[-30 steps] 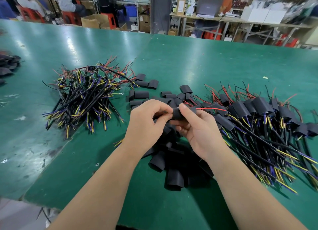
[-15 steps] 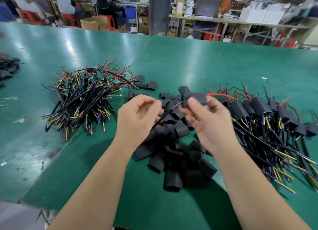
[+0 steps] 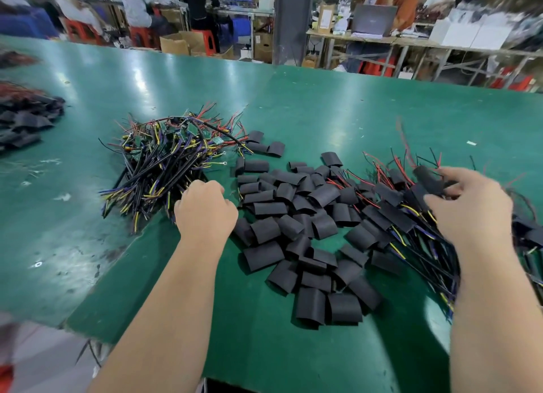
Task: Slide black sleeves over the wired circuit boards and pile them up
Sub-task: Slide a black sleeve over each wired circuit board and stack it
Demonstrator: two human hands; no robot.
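A sleeved board (image 3: 432,179), black with thin red wires trailing off it, is pinched between the thumb and fingertips of the right hand (image 3: 470,213). It is held just above the done pile (image 3: 390,216), a spread of sleeved boards with black, yellow and purple leads along the table's right edge. The held piece is blurred.

Loose sleeves (image 3: 296,222), short flattened black tubes, lie heaped in the middle of the table, reaching towards its near edge and touching the done pile.

To their left lies a tangle of bare boards (image 3: 164,163): small green boards at the far end, leads fanning towards the near edge. The left hand (image 3: 205,210) is at this tangle's near right side, knuckles up and fingers curled under. Whether it grips a wire cannot be told.

The table (image 3: 323,104) is covered in glossy green matting, scuffed near its near-left corner, with a seam running from there to the far edge. A white scrap (image 3: 471,143) lies beyond the done pile. Another dark heap (image 3: 23,119) sits at the left edge, blurred.

Beyond the far edge is a workshop: seated people (image 3: 199,4) on red stools (image 3: 208,41), a grey pillar (image 3: 286,22), a laptop (image 3: 373,21) and white boxes (image 3: 470,34) on a bench. Open cardboard boxes (image 3: 176,44) stand on the floor, their contents not visible.
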